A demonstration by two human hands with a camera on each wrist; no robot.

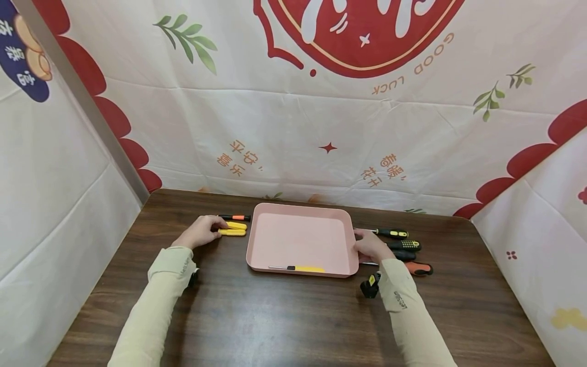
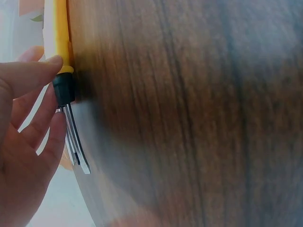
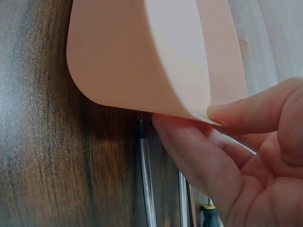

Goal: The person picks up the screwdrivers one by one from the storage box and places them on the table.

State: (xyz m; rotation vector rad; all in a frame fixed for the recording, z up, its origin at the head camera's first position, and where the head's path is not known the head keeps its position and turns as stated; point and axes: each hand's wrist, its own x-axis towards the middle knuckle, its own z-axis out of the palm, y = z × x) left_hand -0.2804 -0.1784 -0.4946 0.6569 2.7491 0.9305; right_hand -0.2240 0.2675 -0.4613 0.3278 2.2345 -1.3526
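Note:
My left hand [image 1: 202, 232] is at two yellow-handled screwdrivers [image 1: 233, 232] lying side by side, left of a pink tray [image 1: 298, 237]. In the left wrist view, its thumb and fingers pinch a yellow screwdriver [image 2: 63, 42] near the black collar, and metal shafts point down beside the fingers. At the tray's right side, my right hand [image 1: 370, 246] pinches the rim between thumb and fingers, as the right wrist view shows on the tray wall [image 3: 113, 71]. Inside the tray, along its near edge, lies a yellow and black screwdriver [image 1: 308, 268].
A black and orange screwdriver [image 1: 239, 217] lies behind the yellow ones. Right of the tray are several more screwdrivers, among them a black and yellow one [image 1: 393, 233] and an orange-handled one [image 1: 419, 268]. A printed cloth [image 1: 293, 127] hangs behind the wooden table [image 1: 284, 321].

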